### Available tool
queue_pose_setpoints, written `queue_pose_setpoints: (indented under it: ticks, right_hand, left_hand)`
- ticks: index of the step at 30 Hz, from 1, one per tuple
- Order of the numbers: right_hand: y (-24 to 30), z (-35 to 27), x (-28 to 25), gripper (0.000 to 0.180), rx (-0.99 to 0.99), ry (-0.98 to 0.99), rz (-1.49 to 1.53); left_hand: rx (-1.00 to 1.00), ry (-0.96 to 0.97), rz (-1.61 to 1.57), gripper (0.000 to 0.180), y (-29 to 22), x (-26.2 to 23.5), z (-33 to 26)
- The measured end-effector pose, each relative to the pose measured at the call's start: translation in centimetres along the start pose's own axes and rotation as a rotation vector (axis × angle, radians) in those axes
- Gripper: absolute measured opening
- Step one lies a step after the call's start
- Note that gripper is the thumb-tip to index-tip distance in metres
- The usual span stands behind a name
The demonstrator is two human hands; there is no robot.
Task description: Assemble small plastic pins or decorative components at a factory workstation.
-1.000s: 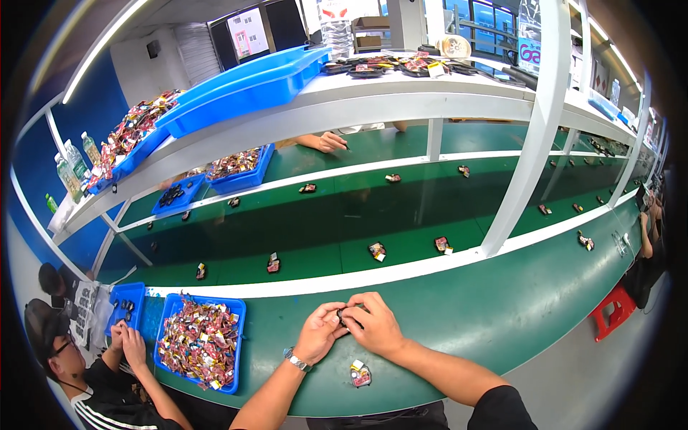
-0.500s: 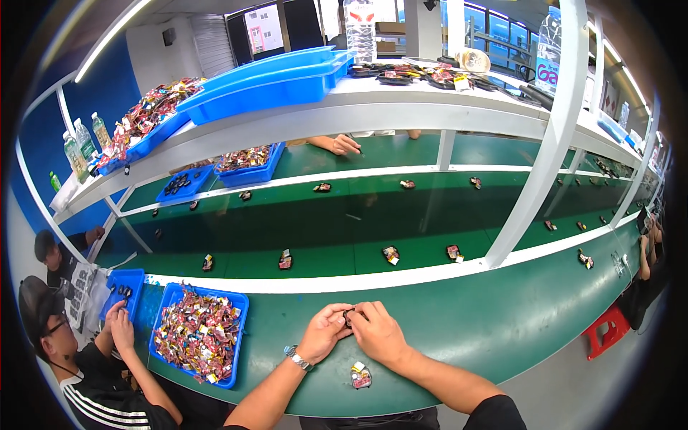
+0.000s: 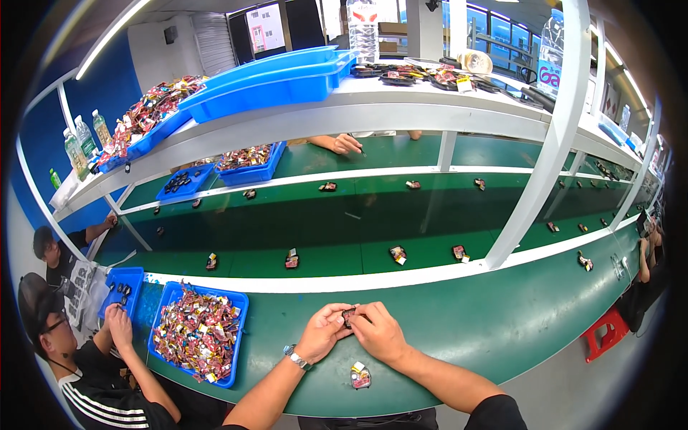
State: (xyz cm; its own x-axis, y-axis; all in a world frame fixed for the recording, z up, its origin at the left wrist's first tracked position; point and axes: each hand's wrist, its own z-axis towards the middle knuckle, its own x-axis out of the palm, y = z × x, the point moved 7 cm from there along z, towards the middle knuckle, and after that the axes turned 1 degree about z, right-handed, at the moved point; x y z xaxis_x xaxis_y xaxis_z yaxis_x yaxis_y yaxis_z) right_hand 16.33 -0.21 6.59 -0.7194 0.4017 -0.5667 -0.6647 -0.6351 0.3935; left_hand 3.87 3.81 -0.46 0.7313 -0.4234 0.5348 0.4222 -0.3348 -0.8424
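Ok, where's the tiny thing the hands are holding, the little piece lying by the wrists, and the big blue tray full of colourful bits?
small dark part (image 3: pixel 349 314): head view, its top between the fingertips.
loose piece (image 3: pixel 359 375): head view, its middle.
blue tray (image 3: pixel 242 304): head view, right rim.

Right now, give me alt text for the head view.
Both hands, left and right, pinch a small dark part over a green bench. Another part lies below; a blue bin of parts sits left.
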Motion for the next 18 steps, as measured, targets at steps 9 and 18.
queue_pose_setpoints:
  ticks: [9,18]
  right_hand:
    - [0.3,0.0,-0.41,0.024,0.03,0.01,-0.035]
    - [0.93,0.24,-0.48,0.022,-0.072,0.026,-0.122]
  left_hand:
    - [-0.017,0.022,-0.033,0.027,0.17,-0.2,-0.05]
    - [-0.017,0.018,-0.013,0.027,0.23,-0.16,-0.06]
